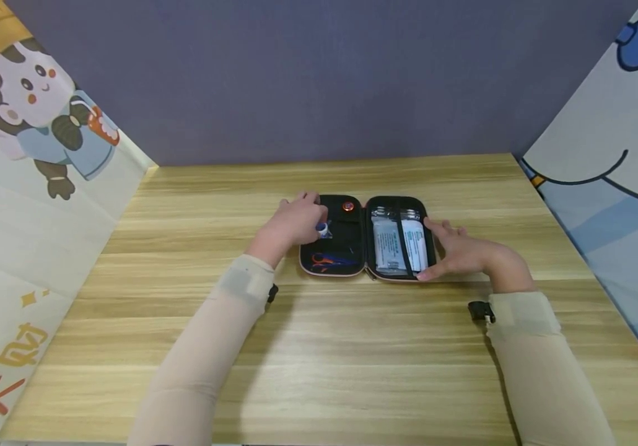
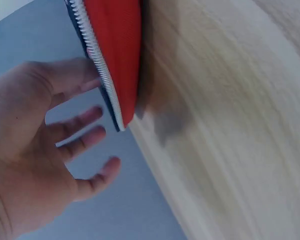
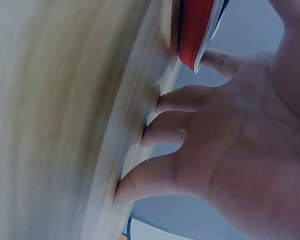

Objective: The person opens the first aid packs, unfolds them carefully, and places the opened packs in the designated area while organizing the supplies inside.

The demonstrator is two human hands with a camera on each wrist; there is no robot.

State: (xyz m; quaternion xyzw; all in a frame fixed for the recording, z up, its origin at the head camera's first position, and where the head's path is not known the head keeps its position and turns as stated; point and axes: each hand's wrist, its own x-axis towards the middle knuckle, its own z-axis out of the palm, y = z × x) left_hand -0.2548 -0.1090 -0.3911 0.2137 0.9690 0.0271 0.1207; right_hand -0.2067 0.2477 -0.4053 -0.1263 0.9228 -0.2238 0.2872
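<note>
An unfolded zip case (image 1: 365,272), black inside and red outside, lies on the table. My left hand (image 1: 291,224) reaches over its left rim, fingertips right at a small white-and-blue item (image 1: 323,230). In the left wrist view, the hand (image 2: 35,135) has its lower fingers spread apart, and the case edge (image 2: 112,60) hides the foremost fingertips; I cannot tell whether they pinch the item. My right hand (image 1: 458,251) rests at the case's right edge, thumb by the near corner. The right wrist view shows its fingers (image 3: 155,175) touching the tabletop beside the red shell (image 3: 194,35).
White printed packets (image 1: 388,244) sit under a black strap (image 1: 402,238) in the right half. Orange-handled scissors (image 1: 321,260) lie in the left half, below a round red badge (image 1: 348,206). A dark panel (image 1: 324,80) stands behind the wooden table (image 1: 352,371).
</note>
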